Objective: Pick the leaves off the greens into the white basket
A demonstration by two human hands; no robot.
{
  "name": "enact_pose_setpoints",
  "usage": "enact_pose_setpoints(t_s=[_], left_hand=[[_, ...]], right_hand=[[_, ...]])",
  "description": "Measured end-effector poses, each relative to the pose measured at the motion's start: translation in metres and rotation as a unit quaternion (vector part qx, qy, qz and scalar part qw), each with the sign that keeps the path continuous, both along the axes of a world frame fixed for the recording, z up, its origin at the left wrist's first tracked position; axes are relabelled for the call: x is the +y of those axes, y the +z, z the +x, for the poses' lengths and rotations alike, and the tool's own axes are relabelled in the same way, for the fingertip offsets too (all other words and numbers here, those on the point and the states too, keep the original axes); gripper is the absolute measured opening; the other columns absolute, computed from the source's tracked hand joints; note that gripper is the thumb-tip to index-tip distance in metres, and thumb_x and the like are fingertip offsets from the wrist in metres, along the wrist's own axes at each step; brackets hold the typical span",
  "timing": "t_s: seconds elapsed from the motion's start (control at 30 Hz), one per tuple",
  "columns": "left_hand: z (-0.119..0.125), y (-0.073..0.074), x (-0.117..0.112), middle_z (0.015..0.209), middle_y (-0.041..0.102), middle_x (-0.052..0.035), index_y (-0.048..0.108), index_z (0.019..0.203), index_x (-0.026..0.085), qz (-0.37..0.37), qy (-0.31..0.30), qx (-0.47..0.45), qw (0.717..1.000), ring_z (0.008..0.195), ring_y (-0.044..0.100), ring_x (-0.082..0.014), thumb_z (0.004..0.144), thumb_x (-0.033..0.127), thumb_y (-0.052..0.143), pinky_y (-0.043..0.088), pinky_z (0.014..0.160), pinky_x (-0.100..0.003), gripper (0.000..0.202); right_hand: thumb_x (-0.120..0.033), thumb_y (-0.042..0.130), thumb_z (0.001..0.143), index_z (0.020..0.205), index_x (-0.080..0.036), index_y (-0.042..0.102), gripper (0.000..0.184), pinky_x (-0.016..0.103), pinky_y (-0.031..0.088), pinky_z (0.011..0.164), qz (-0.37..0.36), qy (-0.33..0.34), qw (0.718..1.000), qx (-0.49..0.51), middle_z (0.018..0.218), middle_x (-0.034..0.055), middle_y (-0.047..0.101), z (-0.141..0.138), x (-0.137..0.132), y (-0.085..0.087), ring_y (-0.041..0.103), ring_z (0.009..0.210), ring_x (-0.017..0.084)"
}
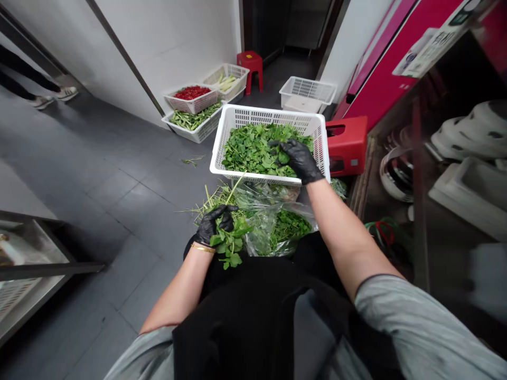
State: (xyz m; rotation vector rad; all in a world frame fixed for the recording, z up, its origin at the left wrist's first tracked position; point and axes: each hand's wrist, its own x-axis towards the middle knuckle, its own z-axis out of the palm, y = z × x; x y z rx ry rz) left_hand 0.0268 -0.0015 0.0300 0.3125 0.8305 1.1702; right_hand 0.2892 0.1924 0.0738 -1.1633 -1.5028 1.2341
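Note:
My left hand (216, 224), in a black glove, is closed around a bunch of leafy greens (229, 243). Its leaves hang down toward my lap, and a pale stem sticks up past my fingers. My right hand (297, 157), also gloved in black, reaches over the white plastic basket (269, 112), with some leaves between its curled fingers and thumb. Picked green leaves (253, 148) fill much of that basket. Nearer to me, a clear plastic bag (259, 229) lies open with more greens (291, 227) inside. Loose stems (214, 198) are heaped beside the bag, left of it.
Beyond the basket on the left stand crates of red peppers (193, 93), cut green vegetables (194, 119) and pale vegetables (226, 82). A red stool (250, 68) and a white crate (307, 92) are farther back. Right of the basket is another red stool (348, 145). A person's legs (27, 74) show far left.

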Motion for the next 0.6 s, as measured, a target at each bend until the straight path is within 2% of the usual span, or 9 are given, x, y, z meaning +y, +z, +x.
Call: enact_pose_setpoints(t_s=[0.07,0.13,0.2,0.27,0.3,0.37,0.43,0.53,0.6], left_hand=[[0.004,0.000,0.003,0.052,0.045,0.0014,0.073,0.090,0.004,-0.007,0.015,-0.025,1.000,0.039,0.038,-0.0085,0.096,0.014,0.047,0.036,0.039,-0.020,0.028],[0.005,-0.001,0.005,0.052,0.047,0.0007,0.072,0.091,0.004,-0.013,0.024,-0.035,0.999,0.039,0.040,-0.0097,0.096,0.014,0.047,0.037,0.039,-0.021,0.028],[0.004,-0.003,0.006,0.051,0.047,0.0006,0.072,0.093,0.004,-0.034,0.016,-0.036,0.999,0.039,0.042,-0.0102,0.095,0.015,0.048,0.038,0.039,-0.021,0.027],[0.003,-0.007,0.007,0.052,0.051,-0.0006,0.072,0.091,0.006,-0.070,0.001,-0.025,0.997,0.039,0.045,-0.0108,0.096,0.019,0.050,0.039,0.039,-0.022,0.025],[0.002,-0.009,0.007,0.053,0.055,-0.0017,0.071,0.090,0.008,-0.089,-0.001,-0.015,0.996,0.040,0.048,-0.0116,0.096,0.022,0.052,0.041,0.040,-0.022,0.024],[0.001,-0.012,0.005,0.057,0.062,-0.0038,0.071,0.089,0.012,-0.114,0.008,0.007,0.993,0.043,0.054,-0.0141,0.095,0.027,0.055,0.045,0.041,-0.024,0.022],[-0.001,-0.014,0.002,0.059,0.064,-0.0043,0.071,0.089,0.013,-0.099,0.012,0.022,0.995,0.045,0.058,-0.0151,0.094,0.029,0.058,0.046,0.041,-0.024,0.021],[-0.008,-0.017,-0.003,0.050,0.054,0.0001,0.071,0.085,0.010,-0.034,-0.040,0.021,0.998,0.036,0.043,-0.0093,0.091,0.028,0.063,0.035,0.036,-0.020,0.021],[-0.013,-0.018,-0.006,0.044,0.043,0.0047,0.070,0.081,0.009,-0.001,-0.062,0.031,0.998,0.033,0.031,-0.0060,0.087,0.028,0.068,0.027,0.034,-0.019,0.020]], right_hand=[[-0.049,0.077,0.082,0.102,-0.010,0.066,0.045,0.027,0.052,0.075,-0.012,-0.014,0.998,-0.067,0.101,0.0143,0.073,-0.008,0.020,-0.003,0.065,0.091,0.017],[-0.042,0.088,0.070,0.090,-0.009,0.069,0.042,0.028,0.050,0.082,-0.032,0.011,0.993,-0.111,0.096,0.0143,0.074,-0.026,0.014,-0.015,0.065,0.095,0.019],[-0.044,0.089,0.068,0.083,-0.013,0.072,0.039,0.028,0.051,0.080,-0.060,0.102,0.988,-0.103,0.087,0.0078,0.074,-0.053,-0.016,-0.033,0.066,0.088,0.018],[-0.055,0.081,0.073,0.083,-0.016,0.074,0.040,0.029,0.052,0.076,-0.093,0.220,0.971,-0.024,0.083,0.0034,0.074,-0.081,-0.055,-0.051,0.067,0.081,0.016],[-0.059,0.079,0.073,0.081,-0.016,0.074,0.044,0.029,0.052,0.075,-0.101,0.239,0.965,0.023,0.081,0.0029,0.074,-0.093,-0.071,-0.058,0.066,0.079,0.016],[-0.064,0.078,0.070,0.074,-0.015,0.071,0.050,0.029,0.051,0.070,-0.108,0.217,0.966,0.095,0.074,0.0029,0.071,-0.108,-0.092,-0.062,0.064,0.072,0.015],[-0.066,0.078,0.071,0.068,-0.015,0.068,0.051,0.028,0.049,0.064,-0.101,0.154,0.976,0.117,0.066,0.0023,0.068,-0.108,-0.093,-0.055,0.060,0.063,0.014],[-0.068,0.072,0.077,0.064,-0.017,0.063,0.054,0.026,0.047,0.057,-0.078,0.073,0.989,0.105,0.058,0.0017,0.063,-0.095,-0.078,-0.037,0.055,0.053,0.011],[-0.070,0.069,0.079,0.061,-0.017,0.061,0.057,0.025,0.046,0.055,-0.069,0.074,0.992,0.071,0.055,0.0012,0.061,-0.087,-0.073,-0.028,0.053,0.049,0.010]])
